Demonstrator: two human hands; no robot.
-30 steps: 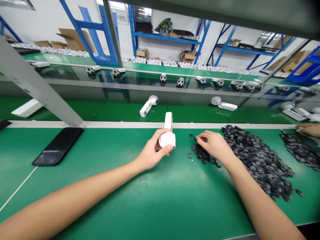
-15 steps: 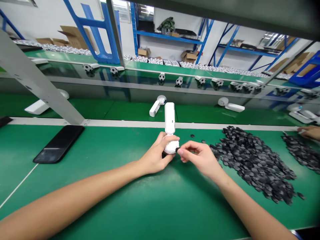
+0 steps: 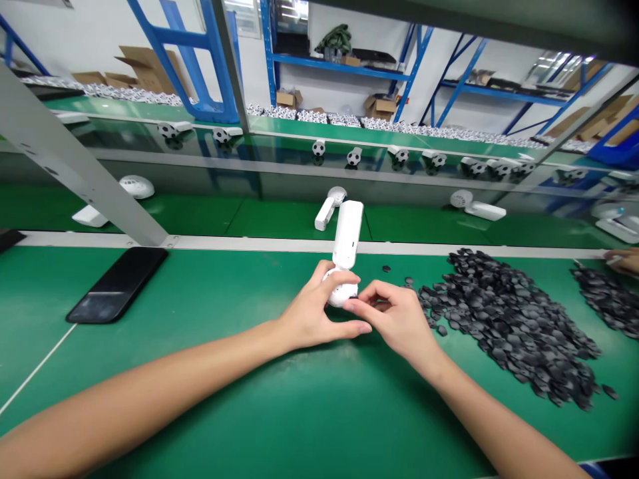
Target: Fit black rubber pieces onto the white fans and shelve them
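Note:
A white plastic device [image 3: 348,233] with a long flat handle and a round head stands out from between my hands, handle pointing away and leaning slightly right. My left hand [image 3: 319,307] has its fingers round the round head, while its thumb reaches out below it, apart from the head. At the head's right edge, my right hand [image 3: 394,313] pinches a small black piece [image 3: 353,298] against it; most of that piece is hidden by the fingertips. A large pile of similar flat black pieces [image 3: 519,326] lies to the right of my right hand.
A black phone [image 3: 118,285] lies on the green table at left, near a grey metal post [image 3: 90,173]. Beyond the table's pale edge, more white devices [image 3: 327,207] lie on a green belt. Another person's hand [image 3: 624,260] is at the far right by a second black pile [image 3: 606,299].
The device has tilted to the right. My left thumb has moved off the head and stretched right. My right fingers have pressed closer to the head with the black piece. Belt items shifted right.

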